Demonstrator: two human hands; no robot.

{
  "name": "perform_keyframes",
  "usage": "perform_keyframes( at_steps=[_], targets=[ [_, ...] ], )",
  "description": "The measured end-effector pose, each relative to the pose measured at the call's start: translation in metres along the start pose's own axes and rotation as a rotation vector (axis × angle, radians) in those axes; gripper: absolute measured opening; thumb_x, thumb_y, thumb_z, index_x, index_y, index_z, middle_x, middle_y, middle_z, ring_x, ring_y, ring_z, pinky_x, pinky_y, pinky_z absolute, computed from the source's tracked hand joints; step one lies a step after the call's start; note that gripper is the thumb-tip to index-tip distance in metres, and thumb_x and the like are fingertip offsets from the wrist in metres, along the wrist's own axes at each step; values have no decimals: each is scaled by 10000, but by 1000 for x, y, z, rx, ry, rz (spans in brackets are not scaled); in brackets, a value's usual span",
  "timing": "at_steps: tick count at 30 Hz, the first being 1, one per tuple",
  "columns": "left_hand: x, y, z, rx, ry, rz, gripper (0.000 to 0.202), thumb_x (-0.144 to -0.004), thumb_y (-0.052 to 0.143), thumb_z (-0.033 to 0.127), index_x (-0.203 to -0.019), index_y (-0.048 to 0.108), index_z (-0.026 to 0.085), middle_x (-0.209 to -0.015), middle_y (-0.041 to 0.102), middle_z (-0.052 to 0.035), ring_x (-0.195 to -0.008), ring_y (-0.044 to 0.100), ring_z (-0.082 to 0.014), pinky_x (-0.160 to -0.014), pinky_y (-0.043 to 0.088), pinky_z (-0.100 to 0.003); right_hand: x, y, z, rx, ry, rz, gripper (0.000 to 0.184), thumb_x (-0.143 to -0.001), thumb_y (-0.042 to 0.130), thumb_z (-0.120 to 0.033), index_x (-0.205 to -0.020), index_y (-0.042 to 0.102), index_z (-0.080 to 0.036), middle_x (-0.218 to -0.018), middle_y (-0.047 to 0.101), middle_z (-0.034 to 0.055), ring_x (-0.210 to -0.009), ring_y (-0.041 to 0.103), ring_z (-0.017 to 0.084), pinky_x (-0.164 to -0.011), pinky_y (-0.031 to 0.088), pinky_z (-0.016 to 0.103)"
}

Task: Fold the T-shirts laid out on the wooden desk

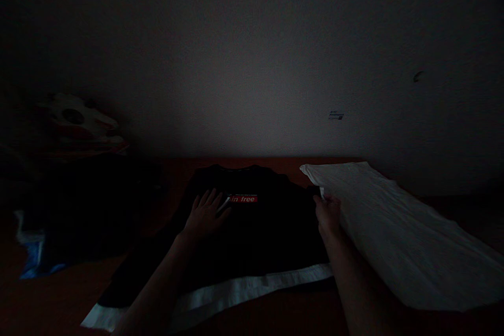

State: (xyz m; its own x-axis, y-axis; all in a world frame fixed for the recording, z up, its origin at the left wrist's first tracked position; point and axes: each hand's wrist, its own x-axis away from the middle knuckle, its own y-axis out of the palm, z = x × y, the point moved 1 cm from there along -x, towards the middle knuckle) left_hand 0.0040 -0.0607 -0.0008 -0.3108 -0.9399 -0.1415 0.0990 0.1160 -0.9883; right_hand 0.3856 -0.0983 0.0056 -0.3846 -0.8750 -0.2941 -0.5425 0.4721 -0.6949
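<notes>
A black long-sleeved shirt [260, 236] lies spread out before me, with a red printed label on its chest and white bands at the hem and cuff. My left hand [205, 215] rests flat on the chest beside the label, fingers spread. At the shirt's right side, my right hand [327, 211] is closed on the end of the other sleeve, where a bit of white cuff shows. Right of that hand lies a white cloth garment [409, 231], spread out at a slant.
A reddish-brown surface [283, 307] lies under the garments and meets a pale wall [244, 73]. At the left, in deep shadow, are a dark heap [98, 205], a blue-and-white piece [35, 257] and a white-and-red item [79, 121] I cannot make out.
</notes>
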Motion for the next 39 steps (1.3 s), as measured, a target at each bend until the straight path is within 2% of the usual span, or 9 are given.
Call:
perform_keyframes(
  at_steps=[4,8,10,17,20,23,27,34,39],
  targets=[
    [0,-2,1,20,1,-4,720,-972,412,620,-1514,462,148,-1620,361,-179,-1506,314,-373,-1209,221,-578,19,-4,-41,-1,-52,132,378,-986,341,-329,-1304,455,-158,-1219,656,199,-1111,639,291,-939,495,401],
    [0,-2,1,39,-12,-5,713,-964,410,639,-1507,471,181,-1624,360,-170,-1509,307,-370,-1206,220,-581,47,-1,-82,100,-589,-198,443,-843,605,-202,-1277,533,-260,-1378,599,107,-1268,555,274,-1056,447,457],
    [0,-1,0,50,-16,3,712,-960,403,652,-1501,478,194,-1621,371,-166,-1506,313,-373,-1203,226,-583,57,-1,-87,220,-679,-297,466,-791,642,-156,-1241,582,-261,-1352,609,96,-1237,562,289,-1043,453,482],
    [-1,-16,15,126,122,119,485,-956,514,427,-1373,581,188,-1471,562,-146,-1338,527,-326,-1122,396,-475,61,-2,-69,239,-603,-335,424,-744,602,-104,-1151,612,-224,-1147,627,67,-1070,597,238,-947,469,373],
    [-9,-28,41,174,131,56,368,-992,452,403,-1189,678,189,-1213,700,-131,-1120,653,-276,-1000,486,-402,60,1,-66,176,-536,-345,339,-760,584,-92,-1073,595,-220,-1069,638,49,-990,621,210,-880,474,333],
    [-25,-31,67,197,-18,-42,443,-1002,423,493,-1053,717,165,-1104,723,-152,-1057,681,-276,-944,505,-370,59,3,-61,104,-503,-332,281,-789,567,-84,-1032,577,-224,-1025,649,40,-960,630,195,-864,472,323],
    [-49,-27,86,221,-98,-165,316,-962,527,402,-959,729,158,-1082,743,-172,-1017,715,-300,-860,523,-365,55,-2,-52,101,-515,-355,441,-702,587,-28,-1091,565,-234,-1096,652,47,-1056,618,211,-930,456,349],
    [-74,-31,80,297,-133,-127,349,-1050,378,387,-1171,615,161,-1148,742,-131,-1039,720,-204,-815,515,-261,47,-15,-39,186,-473,-370,445,-685,538,34,-1037,593,-234,-1051,658,28,-991,623,195,-882,451,319],
    [-57,-29,65,257,-105,-141,248,-994,514,370,-1089,641,180,-1016,761,-110,-944,740,-247,-782,528,-305,49,-20,-39,300,-604,-434,362,-727,540,23,-951,645,-242,-1034,639,32,-1004,619,212,-887,462,329]
  ],
)
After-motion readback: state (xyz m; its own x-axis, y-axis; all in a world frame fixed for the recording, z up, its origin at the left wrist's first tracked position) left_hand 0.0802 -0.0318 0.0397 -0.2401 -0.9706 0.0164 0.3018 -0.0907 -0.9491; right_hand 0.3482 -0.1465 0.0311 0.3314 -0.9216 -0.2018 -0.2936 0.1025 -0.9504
